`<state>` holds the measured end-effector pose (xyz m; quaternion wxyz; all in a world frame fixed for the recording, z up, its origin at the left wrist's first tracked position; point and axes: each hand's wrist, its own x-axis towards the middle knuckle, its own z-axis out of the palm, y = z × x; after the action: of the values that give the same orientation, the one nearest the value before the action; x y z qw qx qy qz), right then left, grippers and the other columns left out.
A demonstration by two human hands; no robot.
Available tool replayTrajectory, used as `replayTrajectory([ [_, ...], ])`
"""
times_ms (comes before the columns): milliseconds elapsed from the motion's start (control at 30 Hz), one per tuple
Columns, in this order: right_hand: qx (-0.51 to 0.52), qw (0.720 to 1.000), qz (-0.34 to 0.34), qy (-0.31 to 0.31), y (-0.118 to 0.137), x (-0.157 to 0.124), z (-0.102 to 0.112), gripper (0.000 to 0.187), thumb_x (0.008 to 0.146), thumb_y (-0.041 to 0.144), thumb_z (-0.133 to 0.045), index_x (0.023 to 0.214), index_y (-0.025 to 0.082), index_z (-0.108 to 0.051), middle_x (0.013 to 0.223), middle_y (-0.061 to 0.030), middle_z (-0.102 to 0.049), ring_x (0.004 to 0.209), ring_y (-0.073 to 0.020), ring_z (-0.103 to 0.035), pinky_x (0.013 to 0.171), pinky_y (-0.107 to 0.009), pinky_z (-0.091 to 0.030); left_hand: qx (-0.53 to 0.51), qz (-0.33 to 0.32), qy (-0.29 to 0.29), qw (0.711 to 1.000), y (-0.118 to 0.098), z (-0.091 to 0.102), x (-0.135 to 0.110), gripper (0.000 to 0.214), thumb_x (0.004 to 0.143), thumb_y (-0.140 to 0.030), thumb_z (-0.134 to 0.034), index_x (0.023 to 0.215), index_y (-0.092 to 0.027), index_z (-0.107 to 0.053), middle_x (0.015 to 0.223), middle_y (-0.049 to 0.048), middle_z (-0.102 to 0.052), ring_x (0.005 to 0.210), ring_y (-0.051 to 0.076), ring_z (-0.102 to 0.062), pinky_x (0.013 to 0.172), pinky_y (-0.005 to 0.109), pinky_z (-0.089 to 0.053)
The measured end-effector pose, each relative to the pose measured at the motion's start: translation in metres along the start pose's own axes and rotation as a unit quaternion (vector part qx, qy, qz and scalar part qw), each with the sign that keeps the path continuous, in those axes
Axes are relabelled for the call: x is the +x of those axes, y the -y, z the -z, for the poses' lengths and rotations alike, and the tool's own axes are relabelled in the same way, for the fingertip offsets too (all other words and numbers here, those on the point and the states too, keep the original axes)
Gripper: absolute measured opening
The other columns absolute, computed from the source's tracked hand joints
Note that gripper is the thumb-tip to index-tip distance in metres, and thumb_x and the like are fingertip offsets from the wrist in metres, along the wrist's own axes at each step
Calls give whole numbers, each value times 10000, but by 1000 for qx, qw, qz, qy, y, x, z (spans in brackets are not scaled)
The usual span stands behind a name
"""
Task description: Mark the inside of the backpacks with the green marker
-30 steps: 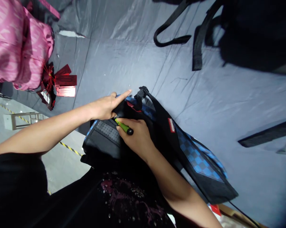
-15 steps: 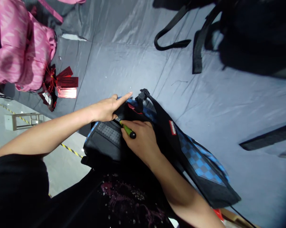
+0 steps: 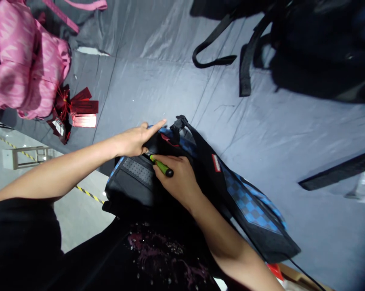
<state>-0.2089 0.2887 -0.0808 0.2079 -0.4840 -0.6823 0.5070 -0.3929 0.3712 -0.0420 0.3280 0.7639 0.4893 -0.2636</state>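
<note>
A black backpack (image 3: 137,184) with blue checkered panels lies in front of me, close against my body. My right hand (image 3: 178,178) is closed round a small tool with a green and black handle (image 3: 162,166). Its tip points at the backpack's upper part, beside my left thumb, and its working end is too small to make out. My left hand (image 3: 133,140) grips the backpack there, index finger stretched out along the blue edge. A black strap with a buckle (image 3: 180,121) stands up just right of that finger.
Grey sheeting (image 3: 158,89) covers the table. A pink backpack (image 3: 28,60) lies at left, with red tags (image 3: 84,107) beside it. Black bags (image 3: 318,52) with loose straps fill the upper right. Another black strap (image 3: 336,169) lies at right. A stool (image 3: 25,157) stands on the floor.
The view has shifted slightly, so the table items at right sit a little further left. Both hands keep their places on the backpack, and the tool has barely moved.
</note>
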Motion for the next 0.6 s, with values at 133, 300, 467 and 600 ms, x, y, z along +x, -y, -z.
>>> replayTrajectory([
  [133, -1, 1000, -7, 9, 2, 1, -2, 252, 877, 218, -675, 1117, 265, -731, 1086, -8, -779, 1027, -227, -713, 908, -396, -426, 6, -1, 1, 1000, -1, 0, 0, 994, 853, -206, -559, 1608, -279, 84, 1140, 99, -485, 781, 152, -544, 769, 286, -451],
  [300, -13, 1000, -11, 17, 2, 3, 0, 241, 889, 227, -658, 1117, 260, -730, 1080, -21, -780, 1018, -226, -713, 911, -391, -419, -3, 14, 6, 1000, 1, 0, 0, 1008, 852, -216, -574, 1609, -282, 88, 1155, 101, -480, 761, 144, -533, 764, 281, -448],
  [467, -43, 998, -26, 39, 7, 4, 4, 230, 912, 267, -623, 1115, 240, -727, 1044, -39, -782, 1016, -224, -711, 897, -378, -412, -3, -11, -12, 1000, 4, -1, -1, 991, 859, -220, -557, 1611, -290, 84, 1130, 92, -480, 884, 192, -578, 814, 292, -455],
  [600, -117, 992, -22, 47, 25, 2, 1, 209, 924, 329, -584, 1031, 240, -740, 919, -29, -785, 913, -223, -720, 862, -378, -423, -11, -16, -29, 999, 13, -9, -8, 868, 923, -309, -457, 1620, -235, 56, 1002, 58, -486, 893, 218, -590, 838, 301, -454],
])
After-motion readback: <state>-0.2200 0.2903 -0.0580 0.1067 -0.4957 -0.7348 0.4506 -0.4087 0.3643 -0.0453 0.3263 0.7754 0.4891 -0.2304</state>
